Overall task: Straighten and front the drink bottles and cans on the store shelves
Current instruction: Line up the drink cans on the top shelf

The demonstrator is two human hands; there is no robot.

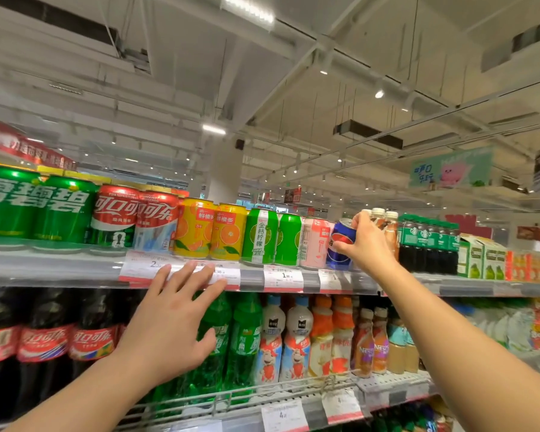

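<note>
On the top shelf (60,269) stands a row of cans: green Sprite cans (35,210), red Coca-Cola cans (134,216), orange cans (209,229), green lemon cans (272,236) and a pink can (314,244). My right hand (363,241) grips a blue Pepsi can (340,241), which is tilted at the right end of that row. My left hand (172,322) hangs in front of the shelf edge with fingers spread, its fingertips near the price tags (144,266), and holds nothing.
Right of the Pepsi can are small milk-tea bottles (384,226), dark Starbucks bottles (427,244) and green-white cartons (480,257). The lower shelf holds cola bottles (41,338), green Sprite bottles (240,332), white-capped milk drinks (293,335) and Nescafé bottles (371,341).
</note>
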